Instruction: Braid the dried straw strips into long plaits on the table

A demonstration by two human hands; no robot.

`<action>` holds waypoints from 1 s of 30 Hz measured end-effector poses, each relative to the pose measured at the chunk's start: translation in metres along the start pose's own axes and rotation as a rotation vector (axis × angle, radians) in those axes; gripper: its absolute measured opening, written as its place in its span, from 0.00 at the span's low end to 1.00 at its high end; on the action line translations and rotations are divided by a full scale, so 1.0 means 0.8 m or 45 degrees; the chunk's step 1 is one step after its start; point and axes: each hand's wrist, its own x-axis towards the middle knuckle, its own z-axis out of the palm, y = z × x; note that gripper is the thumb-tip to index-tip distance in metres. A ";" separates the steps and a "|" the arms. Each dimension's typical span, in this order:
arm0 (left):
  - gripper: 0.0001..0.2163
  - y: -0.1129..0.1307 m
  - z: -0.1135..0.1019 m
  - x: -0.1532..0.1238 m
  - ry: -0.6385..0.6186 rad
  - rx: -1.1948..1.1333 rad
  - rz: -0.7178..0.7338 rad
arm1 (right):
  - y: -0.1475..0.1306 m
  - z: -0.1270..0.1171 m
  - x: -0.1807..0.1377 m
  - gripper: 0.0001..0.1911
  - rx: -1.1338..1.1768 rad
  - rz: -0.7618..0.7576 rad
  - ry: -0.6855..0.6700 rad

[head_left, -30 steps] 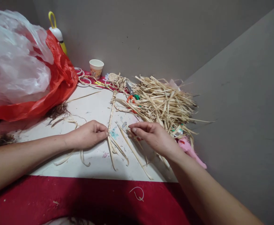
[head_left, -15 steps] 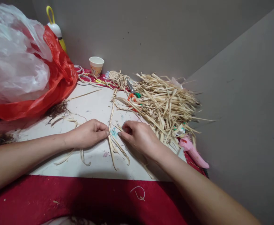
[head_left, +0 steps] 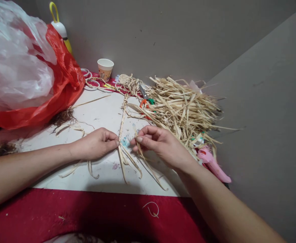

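Observation:
My left hand point(head_left: 99, 143) pinches the near end of a thin straw braid point(head_left: 123, 123) between thumb and forefinger. The braid runs away from me over a white board point(head_left: 97, 108). Loose strand ends point(head_left: 126, 160) fan out toward me below the pinch. To the right, my right hand point(head_left: 155, 141) is closed on a separate dry straw strip point(head_left: 148, 163), whose tail hangs down toward the board's near edge. A small gap lies between the two hands, over a blue stain on the board.
A heap of dry straw strips point(head_left: 180, 104) lies at the back right, with scissors point(head_left: 145, 94) at its left side. A pink glue gun point(head_left: 213, 165) rests right of it. Behind stand a paper cup point(head_left: 105, 70) and coiled cord point(head_left: 130, 82). A large plastic bag point(head_left: 18, 67) fills the left.
My right hand has turned and shifted slightly right, and the straw strip now shows across its fingers. My left hand keeps its pinch on the braid. The view has shifted slightly.

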 end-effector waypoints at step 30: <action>0.12 0.001 -0.001 0.000 -0.039 -0.107 0.036 | 0.009 0.049 0.000 0.03 -0.200 0.042 0.133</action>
